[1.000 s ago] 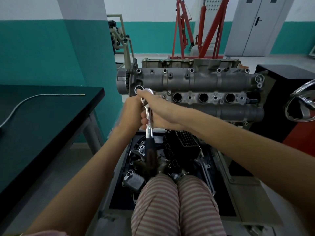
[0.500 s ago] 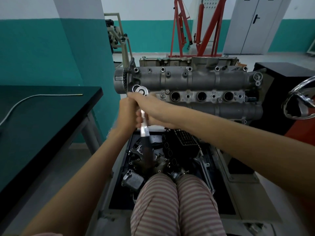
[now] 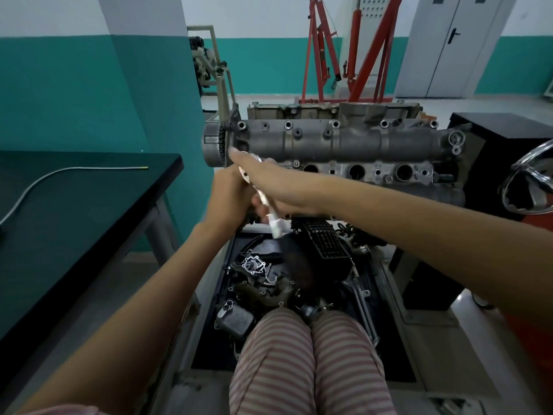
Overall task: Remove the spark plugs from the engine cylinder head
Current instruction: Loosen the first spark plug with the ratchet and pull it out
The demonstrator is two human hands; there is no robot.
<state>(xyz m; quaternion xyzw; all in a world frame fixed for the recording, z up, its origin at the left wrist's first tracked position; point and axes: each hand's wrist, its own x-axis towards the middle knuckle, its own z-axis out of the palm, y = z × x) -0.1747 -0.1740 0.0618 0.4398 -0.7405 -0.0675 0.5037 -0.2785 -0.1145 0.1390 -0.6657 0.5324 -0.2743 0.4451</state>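
Head view: a ratchet wrench (image 3: pixel 263 202) is gripped by both hands at the leftmost plug well of the cylinder head (image 3: pixel 344 145); left hand (image 3: pixel 230 199) fingers curled round it, right hand (image 3: pixel 269 182) laid over, handle slanting toward the person; the spark plug itself is hidden

2 bare forearms, trousers (image 3: pixel 299 363) with pink and grey stripes, pinkish sleeve edge (image 3: pixel 59 410) lower left

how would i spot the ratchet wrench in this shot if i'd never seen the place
Find the grey cylinder head across the middle. At its left end, two hands meet, the left hand and the right hand. The ratchet wrench is the shiny silver bar with a black handle slanting down between them, the only bright tool there.
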